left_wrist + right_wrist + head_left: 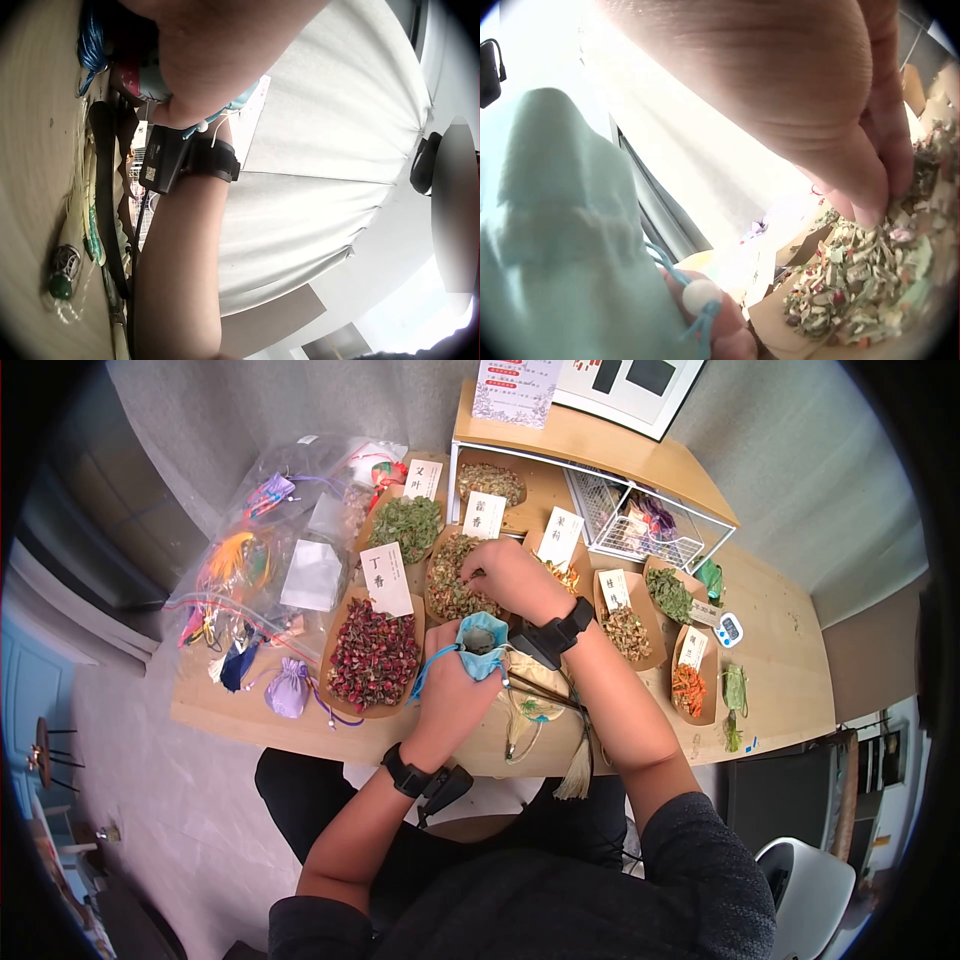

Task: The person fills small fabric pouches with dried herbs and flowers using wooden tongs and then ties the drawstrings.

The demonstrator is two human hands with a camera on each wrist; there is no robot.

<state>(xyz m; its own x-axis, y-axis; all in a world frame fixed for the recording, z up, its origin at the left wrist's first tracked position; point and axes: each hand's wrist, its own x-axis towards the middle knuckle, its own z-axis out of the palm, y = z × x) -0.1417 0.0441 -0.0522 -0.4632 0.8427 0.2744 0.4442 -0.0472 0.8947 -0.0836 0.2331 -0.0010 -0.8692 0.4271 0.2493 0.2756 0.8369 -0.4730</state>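
My left hand (455,695) (217,52) grips a light blue drawstring pouch (484,627) (562,217), its mouth open upward with grey-green material inside. Just beyond it, my right hand (517,577) (780,82) reaches over a brown paper tray of mixed dried herbs (447,582) (851,289). In the right wrist view its thumb and fingers meet at the tips, pinching at the surface of the herbs; how much lies between them is hidden. A blue cord with a white bead (703,298) hangs from the pouch.
Trays of red buds (372,660), green leaves (407,525) and orange pieces (688,688) stand around, with label cards. A plastic bag of tasselled items (240,560) lies left, beside a purple pouch (288,688). Behind is a wooden shelf (610,450); a white timer (729,630) lies right.
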